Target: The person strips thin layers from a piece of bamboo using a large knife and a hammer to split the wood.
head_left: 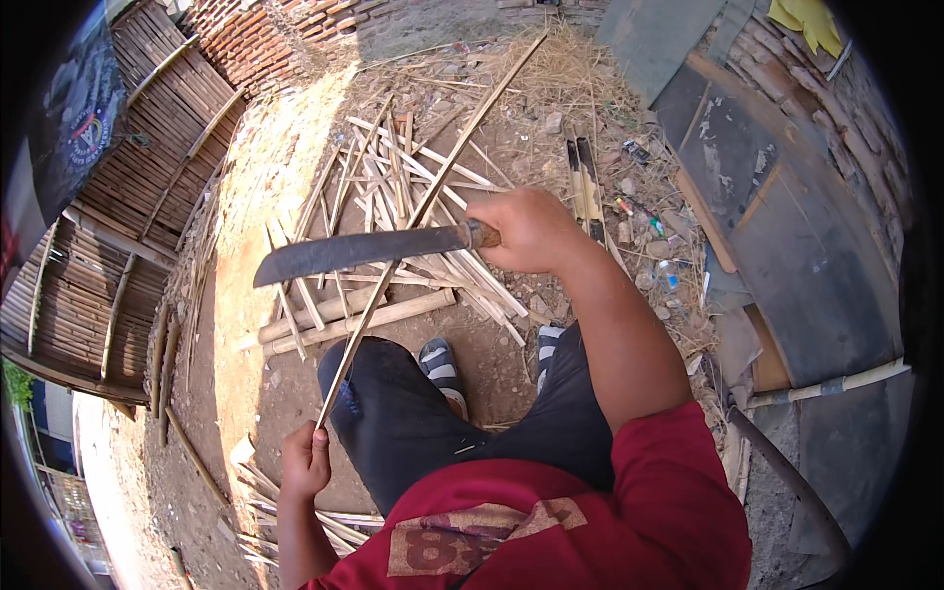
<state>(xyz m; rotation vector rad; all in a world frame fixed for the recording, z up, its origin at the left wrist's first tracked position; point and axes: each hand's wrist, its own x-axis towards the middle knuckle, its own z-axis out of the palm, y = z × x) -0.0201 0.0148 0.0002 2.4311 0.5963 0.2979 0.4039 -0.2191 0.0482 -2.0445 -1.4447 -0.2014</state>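
My right hand is closed round the wooden handle of a machete. Its broad dark blade points left and lies across a long, thin bamboo strip; whether the edge touches the strip I cannot tell. Near my left knee, my left hand grips the lower end of that strip, thumb on top. From there the strip slants up and away to the right, over a heap of split bamboo pieces on the ground.
Two thicker bamboo poles lie before my sandalled feet. More strips rest by my left side. Woven bamboo panels stand at left, dark boards at right. Litter and dry straw cover the ground beyond.
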